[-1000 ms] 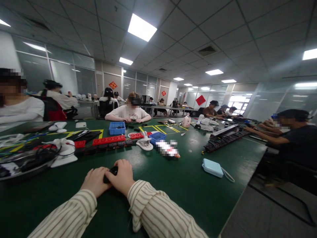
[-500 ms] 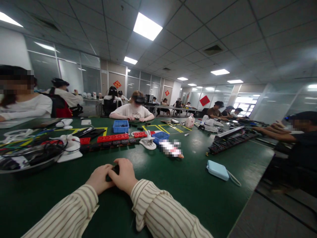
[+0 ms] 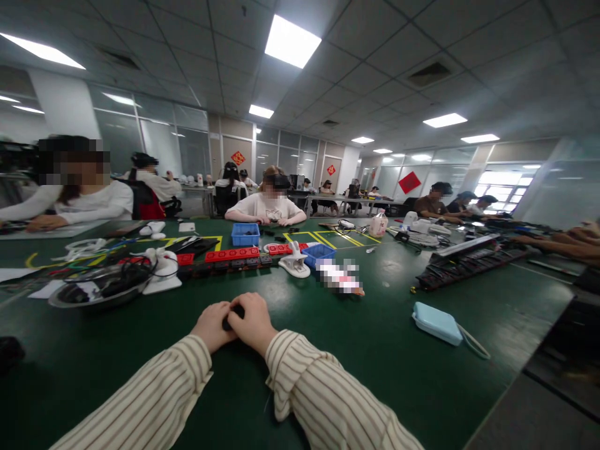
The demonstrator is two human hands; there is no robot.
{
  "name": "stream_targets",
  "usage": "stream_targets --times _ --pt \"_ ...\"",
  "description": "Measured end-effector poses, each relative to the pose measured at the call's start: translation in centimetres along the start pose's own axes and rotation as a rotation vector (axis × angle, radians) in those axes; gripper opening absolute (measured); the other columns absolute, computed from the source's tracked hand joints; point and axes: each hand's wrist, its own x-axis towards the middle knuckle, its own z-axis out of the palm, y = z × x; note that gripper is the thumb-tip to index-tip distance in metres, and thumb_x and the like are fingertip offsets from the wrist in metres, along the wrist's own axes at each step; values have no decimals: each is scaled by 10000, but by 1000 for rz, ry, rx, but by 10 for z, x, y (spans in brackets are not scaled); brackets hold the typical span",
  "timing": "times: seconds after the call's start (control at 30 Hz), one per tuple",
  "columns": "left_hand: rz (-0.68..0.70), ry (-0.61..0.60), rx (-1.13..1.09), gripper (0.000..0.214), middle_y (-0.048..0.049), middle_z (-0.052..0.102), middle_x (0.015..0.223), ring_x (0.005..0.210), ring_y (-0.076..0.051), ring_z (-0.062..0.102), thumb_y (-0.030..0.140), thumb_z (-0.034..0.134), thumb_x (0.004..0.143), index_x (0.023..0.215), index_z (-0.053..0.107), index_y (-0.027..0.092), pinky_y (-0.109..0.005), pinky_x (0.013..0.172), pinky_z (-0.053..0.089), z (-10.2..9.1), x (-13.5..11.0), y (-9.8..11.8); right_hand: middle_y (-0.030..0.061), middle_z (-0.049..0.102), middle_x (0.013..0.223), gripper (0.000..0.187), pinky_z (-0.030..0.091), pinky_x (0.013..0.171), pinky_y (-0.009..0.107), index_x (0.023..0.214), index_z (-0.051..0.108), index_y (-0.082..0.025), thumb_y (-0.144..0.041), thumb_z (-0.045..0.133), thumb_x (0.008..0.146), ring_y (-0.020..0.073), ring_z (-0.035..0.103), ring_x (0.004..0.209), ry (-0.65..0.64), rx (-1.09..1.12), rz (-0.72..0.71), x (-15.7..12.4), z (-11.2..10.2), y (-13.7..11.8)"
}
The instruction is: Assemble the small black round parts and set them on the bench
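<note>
My left hand [image 3: 214, 326] and my right hand [image 3: 253, 320] meet on the green table [image 3: 347, 350], their fingers curled round a small black object [image 3: 229, 320]. Only a dark bit of it shows between the thumbs and fingers, so its kind cannot be made out. Both hands are closed on it, close to the table surface. Striped cream sleeves cover my forearms. Beyond the hands runs a row of red and black block-like parts [image 3: 232, 255], and a white clip-shaped stand [image 3: 294, 261] is just right of that row.
To the left, a metal bowl [image 3: 60, 302] holds black cables. Two blue bins [image 3: 245, 235] stand further back. At right lie a light blue case [image 3: 437, 322] with a strap and a long rack of black parts [image 3: 469, 265]. A person [image 3: 267, 203] sits opposite; others work around the table.
The view has turned left, so everything appears shifted to the right. My hands stay together round the black object, with little visible change in their hold.
</note>
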Motion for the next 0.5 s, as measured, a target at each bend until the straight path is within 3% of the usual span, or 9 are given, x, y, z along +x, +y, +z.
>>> stream_targets --times 0.17,0.3,0.5 --pt "-27 -13 -35 499 -109 551 1157 1114 -280 482 317 623 617 1086 530 174 -411 991 314 -1 -2 2 41 582 921 203 371 814 323 938 557 -181 -283 564 763 188 497 886 20 21 12 -1 1 -1" --pt "-91 21 -14 443 -104 570 1111 1092 -292 491 337 614 636 1045 542 181 -490 1024 235 -4 -5 10 48 559 874 248 376 772 328 880 544 -179 -388 584 753 200 493 853 49 -37 85 -1 4 1" --pt "-80 47 -6 353 -94 602 1024 1028 -271 530 296 610 642 970 576 170 -445 1006 285 -5 -2 9 30 561 842 167 369 756 299 829 561 -180 -331 578 759 175 494 830 16 -15 67 2 5 4"
